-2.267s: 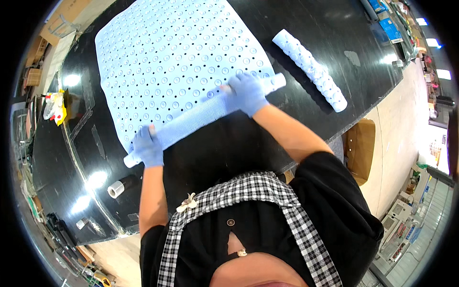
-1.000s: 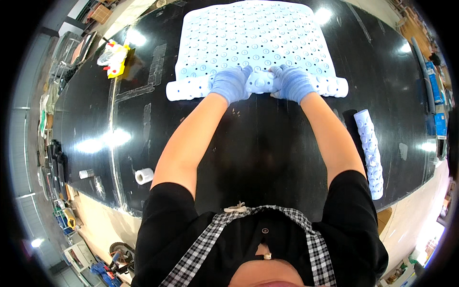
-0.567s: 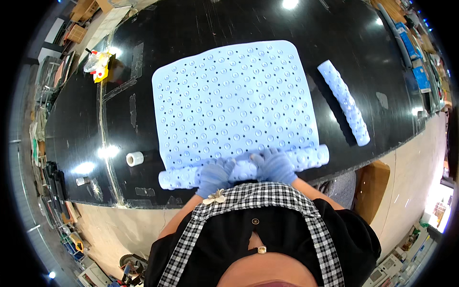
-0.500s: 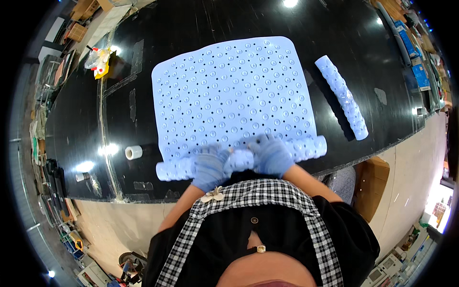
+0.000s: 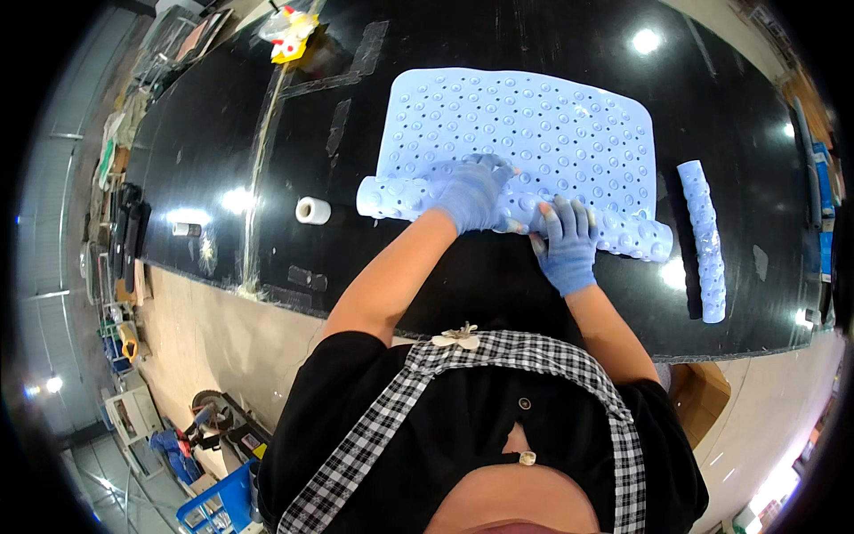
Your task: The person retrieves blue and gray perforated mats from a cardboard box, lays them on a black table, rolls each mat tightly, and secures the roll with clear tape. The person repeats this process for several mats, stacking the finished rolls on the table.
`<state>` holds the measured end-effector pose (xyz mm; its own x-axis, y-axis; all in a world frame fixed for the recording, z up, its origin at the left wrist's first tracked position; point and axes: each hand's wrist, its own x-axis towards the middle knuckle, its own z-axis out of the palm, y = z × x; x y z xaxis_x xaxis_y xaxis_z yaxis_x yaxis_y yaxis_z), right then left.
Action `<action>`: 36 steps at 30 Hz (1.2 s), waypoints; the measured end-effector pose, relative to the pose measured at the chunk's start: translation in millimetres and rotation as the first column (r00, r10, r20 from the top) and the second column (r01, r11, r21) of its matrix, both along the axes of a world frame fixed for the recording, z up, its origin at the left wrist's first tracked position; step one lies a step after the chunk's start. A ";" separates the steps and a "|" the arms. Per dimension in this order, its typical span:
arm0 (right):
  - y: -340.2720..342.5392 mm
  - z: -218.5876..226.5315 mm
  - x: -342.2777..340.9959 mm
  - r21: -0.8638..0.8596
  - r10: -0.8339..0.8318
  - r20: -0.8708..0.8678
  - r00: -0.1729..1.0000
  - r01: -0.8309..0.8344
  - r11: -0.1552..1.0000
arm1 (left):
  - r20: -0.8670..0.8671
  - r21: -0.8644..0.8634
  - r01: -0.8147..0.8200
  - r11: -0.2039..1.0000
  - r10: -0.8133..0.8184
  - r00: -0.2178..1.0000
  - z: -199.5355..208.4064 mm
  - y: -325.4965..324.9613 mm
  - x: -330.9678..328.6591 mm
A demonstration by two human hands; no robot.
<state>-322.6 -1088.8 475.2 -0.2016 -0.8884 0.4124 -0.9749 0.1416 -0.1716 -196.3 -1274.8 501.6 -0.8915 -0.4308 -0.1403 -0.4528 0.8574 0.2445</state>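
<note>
A light blue bath mat (image 5: pixel 525 116) with round bumps and small holes lies partly unrolled on the black table. Its near edge is wound into a thick roll (image 5: pixel 636 236) that runs across in front of me. My left hand (image 5: pixel 471 194), in a blue glove, lies over the left-middle part of the roll, its fingers bent over the top. My right hand (image 5: pixel 567 245), gloved too, grips the roll a little to the right from the near side, fingers curled over it. The undersides of both hands are hidden. Off to the right lies a second, fully rolled blue mat (image 5: pixel 703 240).
The black table (image 5: pixel 463 276) has a curved-looking near edge. A small white roll (image 5: pixel 312 211) stands left of the mat, and a short cylinder (image 5: pixel 186 229) lies farther left. At the far left sits a yellow, red and white bundle (image 5: pixel 289 34). A cardboard box (image 5: pixel 698 400) is below the table edge.
The mat's roll has moved away from me and grown thicker, leaving less flat mat. My hands have gone forward with it, and the view has shifted, swinging left.
</note>
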 end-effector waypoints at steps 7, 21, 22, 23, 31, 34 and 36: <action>-124.5 55.0 -88.4 0.529 -0.131 0.162 0.978 0.026 0.848 | 0.104 -0.088 -0.176 0.980 0.185 0.977 8.6 -19.8 -42.4; -226.7 53.0 -174.3 0.706 -0.002 0.196 0.981 -0.139 0.694 | 0.051 -0.307 -0.006 0.952 0.023 0.998 -9.1 -136.5 -102.7; -235.8 57.2 -175.5 0.741 0.024 0.206 0.978 -0.172 0.649 | 0.052 -0.297 -0.045 0.954 0.064 0.997 -14.7 -145.8 -103.0; -242.3 57.5 -179.1 0.756 0.023 0.243 0.970 -0.204 0.622 | 0.009 -0.207 -0.097 0.974 0.101 0.995 -3.9 -145.0 -110.6; -113.7 87.5 -78.3 0.693 -0.006 0.468 0.884 -0.363 0.623 | 0.022 -0.163 0.061 0.985 -0.058 0.998 17.5 -22.6 8.4; -14.9 44.4 -14.4 0.751 0.039 0.431 0.901 -0.382 0.538 | 0.154 0.078 0.176 0.981 -0.186 0.971 -31.5 53.0 89.3; 25.5 35.4 7.9 0.685 0.059 0.277 0.959 -0.240 0.688 | 0.032 0.041 0.111 0.993 -0.112 0.993 -32.0 63.5 116.1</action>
<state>-314.7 -1063.4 510.6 -0.0416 -0.9214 -0.3865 -0.9435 0.1635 -0.2884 -80.2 -1211.4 469.7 -0.9281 -0.3223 -0.1865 -0.3634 0.8931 0.2650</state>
